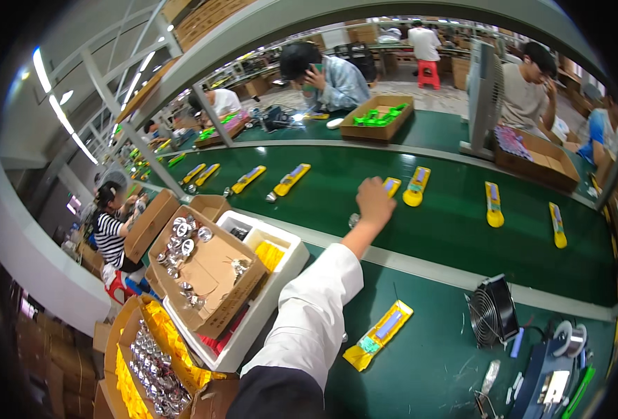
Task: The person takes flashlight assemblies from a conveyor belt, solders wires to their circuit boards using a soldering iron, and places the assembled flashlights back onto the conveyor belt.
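My left hand (375,200) reaches out over the green conveyor belt, its fingers curled around a yellow flashlight shell (392,186). One end of that shell shows past the fingers, with a lilac cell inside; the rest is hidden by the hand. A small silver reflector (354,220) pokes out on the near left side of the hand. Just to the right lies another yellow shell (416,187) with a round head. On the bench nearest me rests an opened yellow shell (379,336) holding a lilac cell and a teal circuit board. My right hand is out of the picture.
A cardboard box of reflectors (215,279) sits on a white foam box (291,262) at left. Below it stands another carton of reflectors (157,370). A black fan (493,312) and a solder spool (571,339) occupy the right. Co-workers sit across the belt (309,223).
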Motion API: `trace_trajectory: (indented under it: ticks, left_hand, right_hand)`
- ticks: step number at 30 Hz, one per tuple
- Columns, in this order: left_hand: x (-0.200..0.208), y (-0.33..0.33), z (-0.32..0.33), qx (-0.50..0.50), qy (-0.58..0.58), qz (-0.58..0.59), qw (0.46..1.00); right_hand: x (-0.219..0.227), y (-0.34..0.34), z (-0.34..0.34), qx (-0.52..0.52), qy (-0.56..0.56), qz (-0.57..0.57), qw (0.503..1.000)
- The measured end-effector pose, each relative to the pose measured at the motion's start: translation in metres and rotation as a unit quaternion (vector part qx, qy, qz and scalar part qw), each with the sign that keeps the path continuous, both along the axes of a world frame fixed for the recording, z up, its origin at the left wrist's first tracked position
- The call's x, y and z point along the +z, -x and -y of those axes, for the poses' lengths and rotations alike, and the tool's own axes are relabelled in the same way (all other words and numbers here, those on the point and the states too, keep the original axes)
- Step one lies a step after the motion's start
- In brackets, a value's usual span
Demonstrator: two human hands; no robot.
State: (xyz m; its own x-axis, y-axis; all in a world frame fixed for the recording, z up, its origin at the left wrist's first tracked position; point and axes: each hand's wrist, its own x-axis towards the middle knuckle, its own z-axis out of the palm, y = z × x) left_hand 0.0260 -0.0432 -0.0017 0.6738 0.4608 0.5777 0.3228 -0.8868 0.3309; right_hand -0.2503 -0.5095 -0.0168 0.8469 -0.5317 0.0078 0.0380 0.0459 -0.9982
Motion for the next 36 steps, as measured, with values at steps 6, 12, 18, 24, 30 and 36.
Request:
trace_trajectory:
  ticks: [6, 12, 18, 24, 30, 36]
  left_hand:
    - [0.021, -0.039, 0.031, -0.099, -0.084, 0.036, 0.991]
    - [-0.018, -0.081, 0.027, -0.001, -0.091, -0.195, 0.977]
    - [-0.049, -0.091, 0.031, 0.079, -0.099, -0.196, 0.972]
    - [-0.009, -0.039, 0.062, 0.007, -0.083, -0.058, 0.995]
    - [0.075, 0.125, 0.127, -0.173, -0.135, -0.060, 0.974]
    - [0.042, 0.288, 0.211, -0.222, -0.067, -0.111, 0.966]
  right_hand:
    - [0.008, -0.014, 0.003, 0.033, 0.084, -0.056, 0.994]
    - [0.006, -0.016, 0.000, 0.014, 0.001, -0.003, 1.000]
    - [0.017, -0.015, -0.001, 0.010, 0.012, -0.018, 1.000]
    - [0.008, -0.012, 0.011, 0.012, 0.040, -0.032, 0.999]
    - [0.012, -0.013, 0.008, -0.018, -0.002, 0.010, 1.000]
    - [0.013, -0.005, 0.016, -0.022, -0.007, 0.071, 0.997]
